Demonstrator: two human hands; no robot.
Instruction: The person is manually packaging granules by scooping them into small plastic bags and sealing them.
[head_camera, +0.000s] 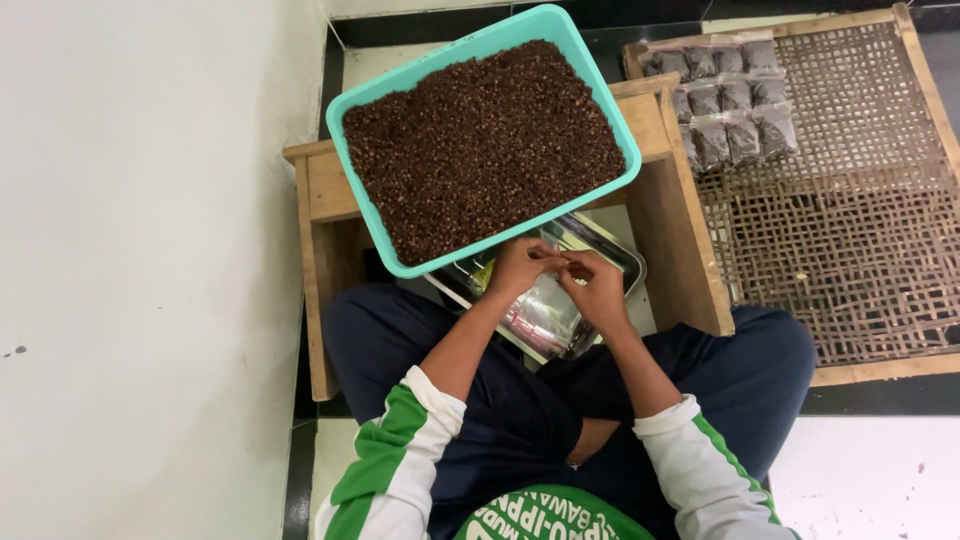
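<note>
View: I look straight down from the head camera at my own lap; I sit cross-legged on the floor in dark trousers and a white top with green stripes.
Left hand: my left hand (520, 265) is curled, its fingertips pinched on the top edge of a small clear plastic bag (545, 312).
Right hand: my right hand (597, 285) is curled the same way, fingertips pinched on the same bag edge, touching the left hand's fingertips.
Clear plastic bag: it hangs down from my fingers, above my lap and over a metal tray (610, 250); I cannot tell what is inside it.
Metal tray: shiny and rectangular, partly hidden under the tub, just beyond my hands.
Turquoise tub (600, 95): a rectangular plastic tub resting tilted on a low wooden table (320, 190), filled with dark brown granules (480, 145); its near rim is just beside my knuckles.
Woven rack (850, 230): a wooden-framed lattice on the floor to my right.
Filled packets (725, 100): a cluster of small sealed bags of dark contents lying at the rack's far corner, well apart from my hands.
Left side: a plain white surface.
</note>
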